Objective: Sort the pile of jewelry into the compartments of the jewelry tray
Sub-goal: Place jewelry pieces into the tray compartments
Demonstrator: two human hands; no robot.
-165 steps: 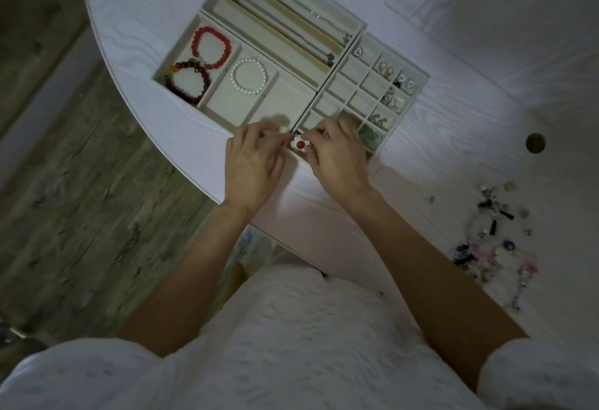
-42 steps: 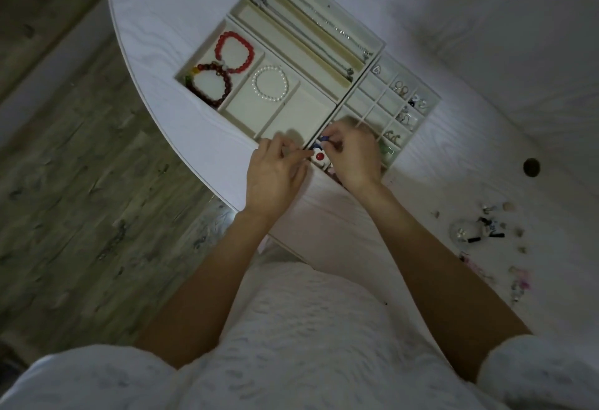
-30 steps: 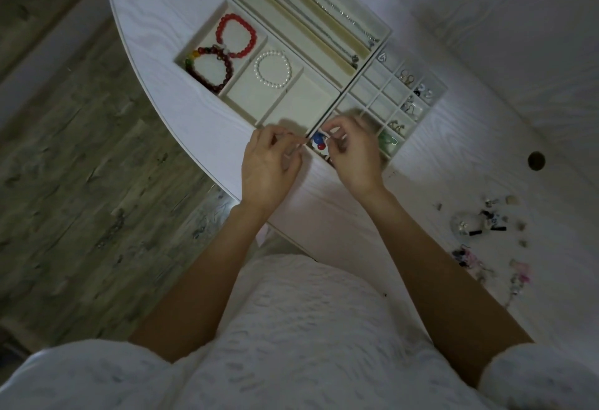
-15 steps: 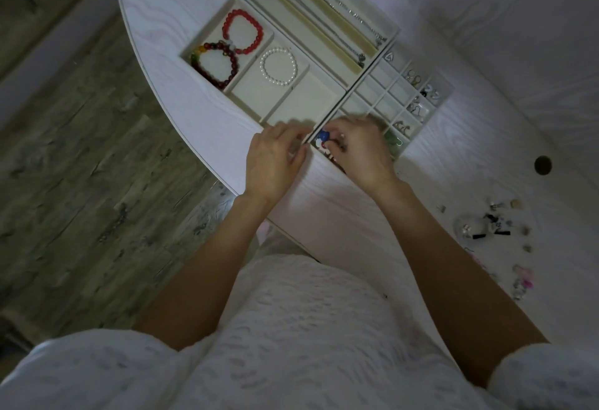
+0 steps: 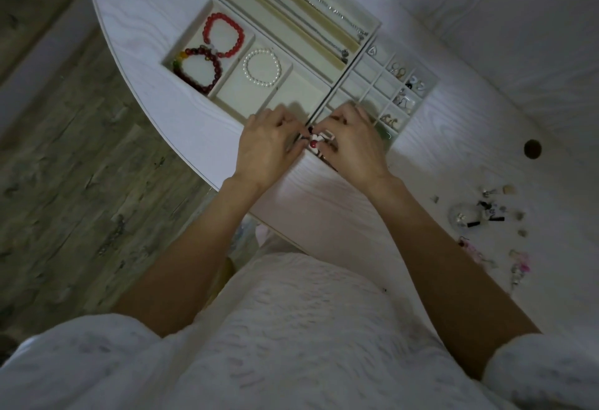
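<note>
The cream jewelry tray (image 5: 291, 92) lies on the white table. A red bracelet (image 5: 223, 33), a dark red bracelet (image 5: 197, 69) and a pearl bracelet (image 5: 262, 67) rest in its left compartments, chains (image 5: 324, 11) in the long back slots, and small earrings (image 5: 402, 85) in the right grid. My left hand (image 5: 269, 147) and my right hand (image 5: 353, 144) meet at the tray's near edge, fingertips pinched together on a small piece with a red bead (image 5: 313, 143). The loose jewelry pile (image 5: 486, 225) sits far right on the table.
The table's curved edge (image 5: 194, 157) runs just left of my hands, with wood floor beyond. A round hole (image 5: 532, 148) is in the tabletop at the right. My white garment fills the foreground.
The view has shifted slightly. A blue piece that showed between my fingertips is out of sight, and a red bead shows there instead. Both hands stay at the tray's near edge.
</note>
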